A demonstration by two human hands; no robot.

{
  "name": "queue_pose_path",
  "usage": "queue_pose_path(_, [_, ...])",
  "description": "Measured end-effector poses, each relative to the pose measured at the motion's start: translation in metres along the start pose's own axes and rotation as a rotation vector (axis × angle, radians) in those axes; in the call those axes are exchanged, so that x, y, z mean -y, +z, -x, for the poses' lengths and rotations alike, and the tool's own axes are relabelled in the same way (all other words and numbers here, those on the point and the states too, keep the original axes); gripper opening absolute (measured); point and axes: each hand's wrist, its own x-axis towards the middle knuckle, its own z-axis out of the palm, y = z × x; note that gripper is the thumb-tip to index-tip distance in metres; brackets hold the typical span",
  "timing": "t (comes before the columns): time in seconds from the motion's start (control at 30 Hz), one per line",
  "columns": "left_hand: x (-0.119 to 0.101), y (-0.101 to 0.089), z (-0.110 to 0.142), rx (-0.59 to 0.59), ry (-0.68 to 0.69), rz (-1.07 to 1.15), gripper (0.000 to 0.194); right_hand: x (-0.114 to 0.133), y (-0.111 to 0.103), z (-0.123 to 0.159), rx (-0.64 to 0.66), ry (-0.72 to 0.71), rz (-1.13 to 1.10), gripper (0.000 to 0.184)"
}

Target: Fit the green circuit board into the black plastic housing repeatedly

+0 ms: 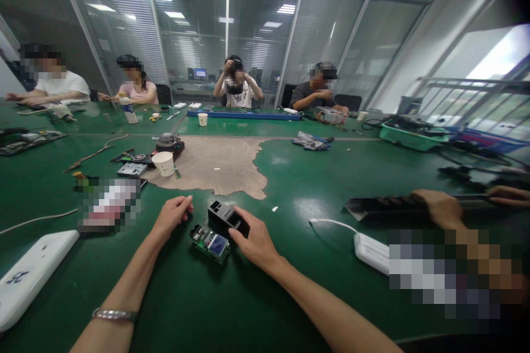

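Note:
In the head view, my right hand (255, 241) grips a black plastic housing (222, 214) with cut-outs in its top face, thumb on the near side and fingers over the far end. Just in front of it, on the green table, lies a small circuit board (210, 244) with a bluish display and green edges. My left hand (171, 217) rests to the left of both, fingers curled together and apart from the board. Whether anything is inside that curl is hidden.
A paper cup (164, 164) and computer parts (132, 169) stand beyond my left hand. White power banks (37, 270) lie to either side. At right, a co-worker's hand (439, 207) touches a long black part (385, 207). Gloves (311, 140) and a green basket (414, 135) sit further back.

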Motion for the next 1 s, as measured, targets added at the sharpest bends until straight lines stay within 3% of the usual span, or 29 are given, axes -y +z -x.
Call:
queue_pose_path(0.13, [0.001, 0.000, 0.001, 0.007, 0.006, -0.002, 0.046, 0.010, -0.003, 0.000, -0.025, 0.057, -0.167, 0.048])
queue_pose_path(0.27, [0.001, 0.000, 0.002, -0.010, 0.004, -0.027, 0.047, 0.029, -0.007, 0.005, 0.042, 0.013, -0.265, 0.052])
queue_pose_path(0.43, [0.003, 0.000, 0.000, -0.010, 0.014, -0.025, 0.047, 0.041, -0.004, 0.014, 0.088, -0.065, -0.150, 0.054])
queue_pose_path(0.83, [0.004, 0.000, -0.004, 0.000, 0.013, -0.001, 0.046, 0.040, 0.001, 0.019, 0.117, -0.244, -0.010, 0.060])
queue_pose_path(1.0, [0.005, 0.000, -0.004, 0.007, 0.002, 0.013, 0.046, 0.038, 0.001, 0.021, 0.239, -0.269, 0.076, 0.069])
